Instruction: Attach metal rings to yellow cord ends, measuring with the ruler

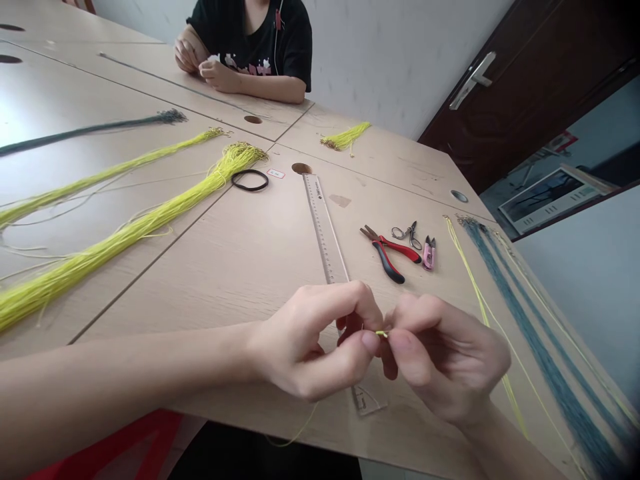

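Note:
My left hand [325, 340] and my right hand [443, 357] meet near the table's front edge, thumbs and forefingers pinched close together. Between the fingertips shows a short bit of yellow cord [381, 333], gripped from both sides; it looks knotted or looped, too small to tell. A thin pale strand hangs below my left hand, past the table edge. Beneath the hands lies a clear ruler [325, 230], its middle part covered by them. Beyond my right hand are red-and-black pliers [387, 253], small folding scissors [411, 235] and pink thread snips [429, 253].
Bundles of yellow cord [165, 210] and dark teal cord [90, 133] stretch across the left. More teal cords [537, 340] lie at the right edge. A black elastic band [250, 180] and a short yellow bunch [347, 137] lie farther back. Another person [250, 53] sits across the table.

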### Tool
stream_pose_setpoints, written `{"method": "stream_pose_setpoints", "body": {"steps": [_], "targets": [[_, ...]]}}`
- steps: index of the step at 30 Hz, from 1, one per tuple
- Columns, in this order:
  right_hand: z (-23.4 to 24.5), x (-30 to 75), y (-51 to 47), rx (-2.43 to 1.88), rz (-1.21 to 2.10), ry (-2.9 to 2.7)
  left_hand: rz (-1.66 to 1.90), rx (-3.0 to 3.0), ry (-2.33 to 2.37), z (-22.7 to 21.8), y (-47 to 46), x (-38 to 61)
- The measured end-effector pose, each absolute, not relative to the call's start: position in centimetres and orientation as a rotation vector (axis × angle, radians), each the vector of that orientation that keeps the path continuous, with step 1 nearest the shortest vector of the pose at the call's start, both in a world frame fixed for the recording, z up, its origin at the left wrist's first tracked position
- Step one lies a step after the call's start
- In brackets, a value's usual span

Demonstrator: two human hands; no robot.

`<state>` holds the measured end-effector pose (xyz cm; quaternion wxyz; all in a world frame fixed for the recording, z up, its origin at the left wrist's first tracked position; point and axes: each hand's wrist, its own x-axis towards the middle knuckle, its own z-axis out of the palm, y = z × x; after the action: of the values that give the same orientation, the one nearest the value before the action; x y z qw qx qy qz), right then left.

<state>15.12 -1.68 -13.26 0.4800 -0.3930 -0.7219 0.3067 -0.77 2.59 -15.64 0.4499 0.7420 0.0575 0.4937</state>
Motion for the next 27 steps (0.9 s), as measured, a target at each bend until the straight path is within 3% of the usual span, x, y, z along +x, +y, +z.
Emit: {"method": "stream_pose_setpoints", "body": {"steps": [27], "targets": [[-13.39, 15.14, -1.66, -0.934, 0.672, -1.807, 1.337, 1.883, 0.118, -16.11, 2.73, -0.54]]}}
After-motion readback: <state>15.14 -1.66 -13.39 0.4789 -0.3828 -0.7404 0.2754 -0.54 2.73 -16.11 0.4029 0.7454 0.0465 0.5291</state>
